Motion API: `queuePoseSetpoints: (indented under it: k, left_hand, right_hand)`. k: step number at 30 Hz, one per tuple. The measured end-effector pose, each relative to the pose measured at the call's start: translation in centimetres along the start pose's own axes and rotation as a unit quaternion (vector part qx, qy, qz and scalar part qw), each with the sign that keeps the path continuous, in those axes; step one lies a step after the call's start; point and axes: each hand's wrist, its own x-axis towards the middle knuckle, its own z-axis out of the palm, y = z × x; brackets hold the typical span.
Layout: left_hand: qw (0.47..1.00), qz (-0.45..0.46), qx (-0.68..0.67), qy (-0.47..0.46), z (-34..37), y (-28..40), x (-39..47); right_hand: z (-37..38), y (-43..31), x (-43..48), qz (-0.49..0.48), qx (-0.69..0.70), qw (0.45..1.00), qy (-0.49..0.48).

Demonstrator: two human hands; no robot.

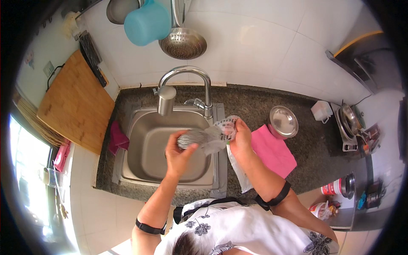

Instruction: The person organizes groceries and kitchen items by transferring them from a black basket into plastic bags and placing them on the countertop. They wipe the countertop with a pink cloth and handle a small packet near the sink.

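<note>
My left hand [179,153] is closed around a silvery steel wool scrubber [191,138] above the stainless steel sink [153,149]. Thin clear plastic packaging [220,135] with dark printing trails from the scrubber toward the right. The far end of that plastic is gripped by my right hand [241,137], over the sink's right edge. Beneath my right forearm, a white plastic bag [239,173] lies on the counter beside a pink cloth [271,153].
A chrome faucet [207,92] arches over the sink's back. A metal bowl [283,121] stands behind the pink cloth. Left are a magenta cloth [118,138] and an upright wooden cutting board [76,105]. A blue jug [147,24] and perforated skimmer [183,43] hang above.
</note>
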Motion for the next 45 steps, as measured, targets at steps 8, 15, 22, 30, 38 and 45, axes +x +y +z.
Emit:
queuePoseSetpoints:
  k: [8, 15, 22, 30, 38, 45]
  left_hand:
    - [0.908, -0.132, -0.397, -0.003, -3.0, 0.9, 0.0]
    - [0.901, -0.180, -0.395, -0.003, -2.0, -0.1, 0.7]
    - [0.902, -0.158, -0.403, 0.000, 2.1, 0.5, 0.9]
    - [0.917, -0.213, -0.324, -0.091, -0.4, 3.9, 0.4]
    - [0.917, -0.156, -0.326, -0.171, -1.9, 4.3, 0.0]
    - [0.932, -0.024, -0.335, -0.137, -2.6, 6.7, 0.2]
  right_hand:
    - [-10.6, -3.9, 6.9, -0.084, -0.207, 0.970, 0.094]
    - [-10.7, -7.7, 5.5, -0.465, -0.635, 0.612, 0.075]
    - [2.7, -2.9, -3.9, -0.526, -0.568, 0.568, -0.279]
    - [8.5, -2.7, -1.9, -0.248, -0.377, 0.795, -0.407]
    - [13.4, -5.7, -1.7, 0.088, -0.281, 0.828, -0.476]
    - [15.9, -6.6, -4.5, 0.112, -0.162, 0.827, -0.526]
